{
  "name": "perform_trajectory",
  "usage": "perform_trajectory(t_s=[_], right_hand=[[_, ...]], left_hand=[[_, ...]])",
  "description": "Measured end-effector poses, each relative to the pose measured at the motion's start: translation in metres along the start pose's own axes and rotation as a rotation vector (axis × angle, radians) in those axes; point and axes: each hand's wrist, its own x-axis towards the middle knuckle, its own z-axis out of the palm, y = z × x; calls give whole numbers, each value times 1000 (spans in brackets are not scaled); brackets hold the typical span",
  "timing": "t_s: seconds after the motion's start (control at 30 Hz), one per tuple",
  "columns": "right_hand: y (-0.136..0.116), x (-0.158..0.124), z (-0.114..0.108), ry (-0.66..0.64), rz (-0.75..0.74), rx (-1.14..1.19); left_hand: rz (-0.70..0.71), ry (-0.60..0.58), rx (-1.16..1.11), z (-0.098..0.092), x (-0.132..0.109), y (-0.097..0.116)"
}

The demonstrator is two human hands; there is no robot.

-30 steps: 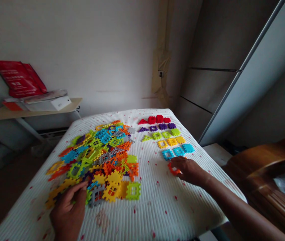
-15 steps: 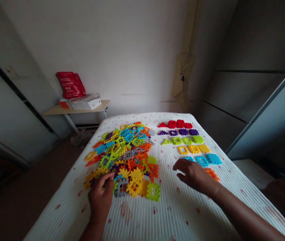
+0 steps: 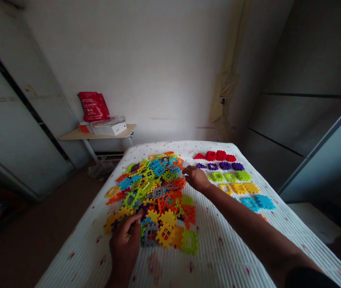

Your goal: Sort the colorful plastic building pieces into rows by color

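Note:
A mixed pile of colourful plastic interlocking building pieces (image 3: 158, 192) lies on the left of the bed. My left hand (image 3: 125, 236) is at the pile's near left edge, thumb and index finger curled with tips close together; whatever may be between them is hidden. Close by lie a grey window-shaped piece (image 3: 150, 235) and a yellow one (image 3: 165, 235). My right hand (image 3: 197, 178) reaches to the pile's right edge, fingers bent and slightly apart, beside a light grey piece (image 3: 185, 164). Pieces sorted by colour lie on the right: red (image 3: 211, 156), purple (image 3: 225, 165), green (image 3: 243, 175), yellow (image 3: 251, 188), blue (image 3: 264, 202).
A white dotted bedsheet (image 3: 218, 256) covers the bed. My right forearm passes over the near end of the rows, hiding part of the blue and orange pieces. A small table (image 3: 68, 135) with a red bag (image 3: 94, 106) and a white box (image 3: 110, 128) stands back left.
My right hand has moved left and away from me, from beside the blue row to the grey piece at the pile's edge. My left hand keeps its place by the pile. The view has shifted slightly.

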Motion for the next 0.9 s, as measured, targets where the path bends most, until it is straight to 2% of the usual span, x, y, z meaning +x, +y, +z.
perform_trajectory(t_s=[0.2,0.3,0.4,0.6,0.7,0.8,0.9], right_hand=[[-8,40,31,-39,70,-51],[-6,49,42,-42,112,-55],[-3,51,41,-37,121,-40],[13,51,11,29,143,34],[28,48,-11,47,156,183],[42,32,-34,80,179,488],[51,3,-52,112,140,646]], left_hand=[[-93,-22,20,0,-2,-3],[-116,-35,34,0,-2,-6],[-134,-50,40,-1,-2,-7],[-108,-56,29,-1,-1,-2],[-58,-49,29,-1,-1,0],[78,-27,44,-3,-2,1],[313,-54,74,-2,-4,9]])
